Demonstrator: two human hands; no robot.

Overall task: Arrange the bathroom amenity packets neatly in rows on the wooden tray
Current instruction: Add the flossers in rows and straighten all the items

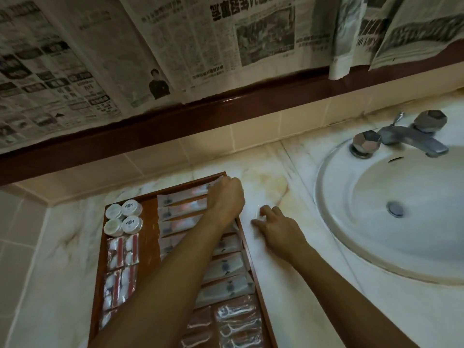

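**On the marble counter, beside the sink**

Head view: tray (96, 280) holds rowed packets (183, 212) on the counter (271, 187). Left hand (227, 199) curls over the far packet; grasp unclear. Right hand (273, 227) rests relaxed on marble. Newspaper (100, 46) covers the wall above; sink (391, 257) at right.

A pale marble worktop (273, 187) with yellowish veins runs along a wall of cream tiles (253, 131). Set into it on the right is a round white sink (334, 197) with a metal drain (395, 209) and a chrome tap (411, 140) flanked by two faceted knobs. Above the tiles a dark red-brown ledge (226, 106) crosses the wall, and sheets of newspaper (175, 41) hang over the surface above it. The light is dim and greenish.
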